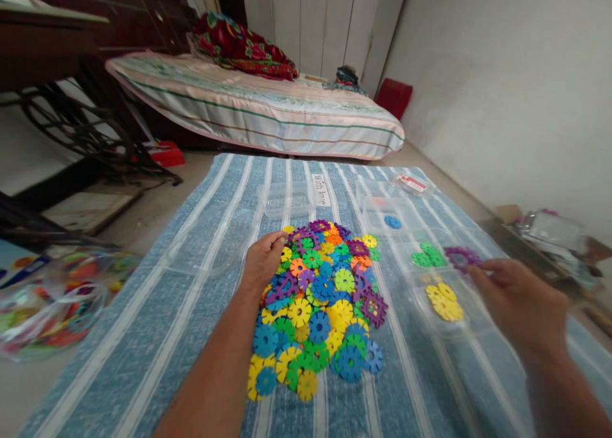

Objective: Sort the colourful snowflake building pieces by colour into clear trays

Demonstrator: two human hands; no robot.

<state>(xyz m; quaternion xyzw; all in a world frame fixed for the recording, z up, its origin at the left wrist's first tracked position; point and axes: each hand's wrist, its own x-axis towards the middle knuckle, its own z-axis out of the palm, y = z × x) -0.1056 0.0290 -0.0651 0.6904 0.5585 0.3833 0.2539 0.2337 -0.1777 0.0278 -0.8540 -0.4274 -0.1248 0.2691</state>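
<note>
A heap of notched plastic snowflake discs (319, 326) in yellow, blue, green, orange and purple lies on a striped blue cloth. My left hand (265, 256) is at the heap's far left edge, its fingers closed; what is between them, if anything, is hidden. My right hand (523, 304) pinches a purple openwork connector piece (461, 258) above the right side of the clear containers. Below it, yellow discs (444, 301) lie in the nearest clear plastic box (423, 323). Green discs (429, 255) lie just behind, and a blue disc (393, 222) sits farther back.
Another clear box (285, 202) stands behind the heap, beside a "With love" label (321, 190). A clear lid (196, 269) lies at left. Bags of colourful pieces (57, 310) rest on the floor at left. Beyond the cloth is a bed (268, 116); a wall (516, 94) is at right.
</note>
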